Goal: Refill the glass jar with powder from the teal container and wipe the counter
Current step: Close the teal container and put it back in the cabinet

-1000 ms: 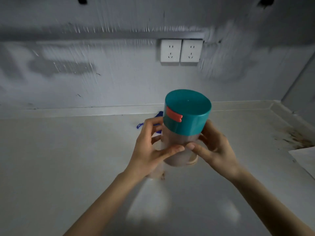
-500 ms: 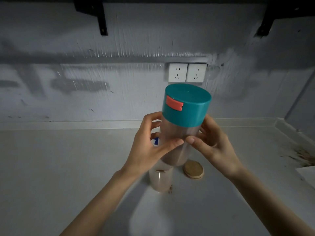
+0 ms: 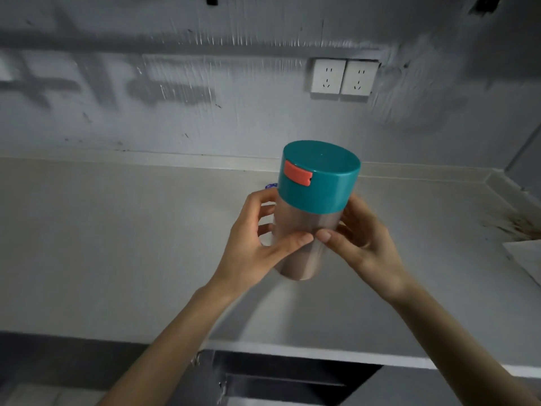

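The teal container (image 3: pixel 317 183) is a clear canister with brownish powder inside, a teal lid and an orange tab on the lid's side. It is held upright in the air over the counter (image 3: pixel 117 244). My left hand (image 3: pixel 257 247) wraps its left side and my right hand (image 3: pixel 363 244) wraps its right side, thumbs meeting on the front. The glass jar and its round lid are hidden behind the container and my hands. A bit of something blue (image 3: pixel 270 186) peeks out behind the container's left edge.
Two white wall sockets (image 3: pixel 342 77) sit on the grey wall above. A brown stain (image 3: pixel 515 224) marks the counter's right corner, with a white sheet (image 3: pixel 527 259) beside it. The counter's front edge (image 3: pixel 322 350) runs below my arms, with a dark opening underneath.
The view has dropped and pulled back, so the counter's front edge now shows. The glass jar and round lid seen half a second ago are now hidden. Both hands keep the same hold.
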